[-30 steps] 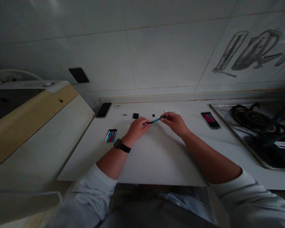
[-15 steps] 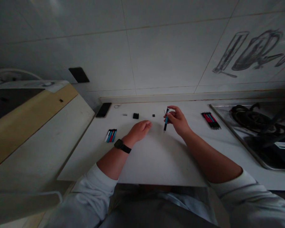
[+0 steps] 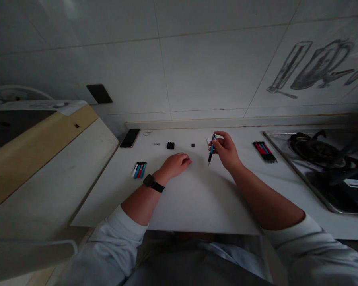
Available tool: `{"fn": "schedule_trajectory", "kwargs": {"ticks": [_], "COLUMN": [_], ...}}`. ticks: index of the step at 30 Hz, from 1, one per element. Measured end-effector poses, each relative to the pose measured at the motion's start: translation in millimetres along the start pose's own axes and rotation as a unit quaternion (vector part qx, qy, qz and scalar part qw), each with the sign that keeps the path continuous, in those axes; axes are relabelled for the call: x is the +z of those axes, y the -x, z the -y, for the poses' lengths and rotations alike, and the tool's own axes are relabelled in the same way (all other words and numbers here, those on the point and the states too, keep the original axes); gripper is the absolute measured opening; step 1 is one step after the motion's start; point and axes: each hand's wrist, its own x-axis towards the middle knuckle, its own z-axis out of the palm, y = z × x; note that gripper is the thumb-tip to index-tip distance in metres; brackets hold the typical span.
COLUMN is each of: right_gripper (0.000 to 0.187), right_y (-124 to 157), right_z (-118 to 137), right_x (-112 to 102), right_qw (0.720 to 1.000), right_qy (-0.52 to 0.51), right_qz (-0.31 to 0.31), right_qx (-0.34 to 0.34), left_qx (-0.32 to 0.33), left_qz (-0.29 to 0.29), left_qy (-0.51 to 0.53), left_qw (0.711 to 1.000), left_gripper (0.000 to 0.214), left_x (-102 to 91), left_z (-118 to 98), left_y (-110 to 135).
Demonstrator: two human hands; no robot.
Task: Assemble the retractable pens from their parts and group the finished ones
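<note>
My right hand (image 3: 226, 150) holds a blue and black pen (image 3: 211, 150) almost upright, tip down just above the white countertop (image 3: 191, 194), fingers pinched round its upper half. My left hand (image 3: 174, 165) rests on the counter to the left of the pen, fingers loosely curled, a black watch (image 3: 152, 182) on the wrist. Whether anything is inside the left hand is hidden.
A row of pens (image 3: 139, 169) lies at the left and another row of red, blue and black pens (image 3: 265, 151) at the right. Small black parts (image 3: 170, 145) and a phone (image 3: 130, 138) sit near the wall. A gas hob (image 3: 325, 163) fills the right.
The pen, held level between both hands a second ago, now stands upright in my right hand alone. My left hand has let go and settled on the counter.
</note>
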Motion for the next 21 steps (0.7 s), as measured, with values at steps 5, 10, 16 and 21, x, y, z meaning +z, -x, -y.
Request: {"fn": "schedule_trajectory", "kwargs": {"ticks": [5,10,16,21], "right_gripper": [0.051,0.053,0.052,0.054], "right_y": [-2.7,-3.3,-3.8,-3.3], "right_z": [-5.7,-8.7,-9.6,-9.5], "right_x": [-2.6,-3.2,-4.3,-4.9], "right_qw": [1.000,1.000,1.000,0.999], "right_qy": [0.014,0.023,0.019,0.030], "right_qz": [0.004,0.009,0.017,0.020], "right_qx": [-0.002,0.006,0.015,0.008], "left_qx": [0.008,0.008,0.003,0.002], "left_qz": [0.006,0.011,0.020,0.018], "left_qy": [-0.005,-0.002,0.013,0.012], "left_qw": [1.000,1.000,1.000,1.000], "left_gripper": [0.019,0.015,0.010,0.011], "left_x": [0.9,0.7,0.8,-0.3], "left_z": [2.1,2.6,2.9,1.0], "left_y": [0.3,0.3,1.2,0.6]}}
